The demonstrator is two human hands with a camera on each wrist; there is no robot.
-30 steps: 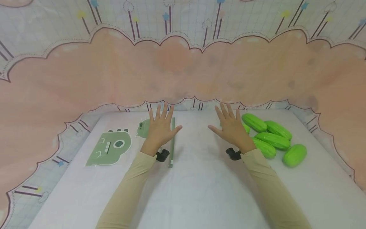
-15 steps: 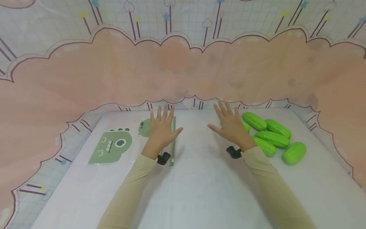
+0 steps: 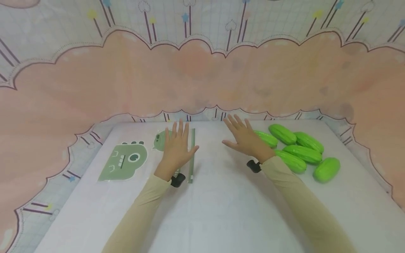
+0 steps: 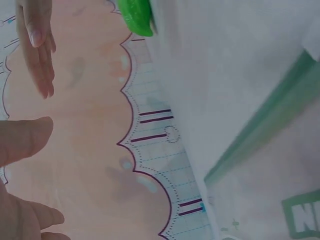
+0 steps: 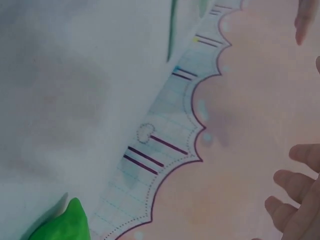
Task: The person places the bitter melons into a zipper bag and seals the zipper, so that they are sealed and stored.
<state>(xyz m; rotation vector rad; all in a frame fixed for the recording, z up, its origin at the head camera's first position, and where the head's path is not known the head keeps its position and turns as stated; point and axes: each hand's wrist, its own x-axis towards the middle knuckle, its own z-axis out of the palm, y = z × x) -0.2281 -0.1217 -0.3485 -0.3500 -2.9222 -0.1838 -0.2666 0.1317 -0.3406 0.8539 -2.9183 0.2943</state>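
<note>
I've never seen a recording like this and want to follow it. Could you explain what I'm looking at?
There is no robot here: you see a person's bare left hand and right hand, with tan sleeves. The large picture comes from a camera on the head, looking forward and down. The other two come from cameras on the wrists, probably the black pieces there, so fingers appear at their edges.

On the white table, to the person's right, lie six green, cucumber-like vegetables; I can't tell whether they are real. To the left lies what looks like a flat bag with green cartoon prints and a green strip. The left hand is spread above the bag, the right near the vegetables. Neither holds anything.
</note>
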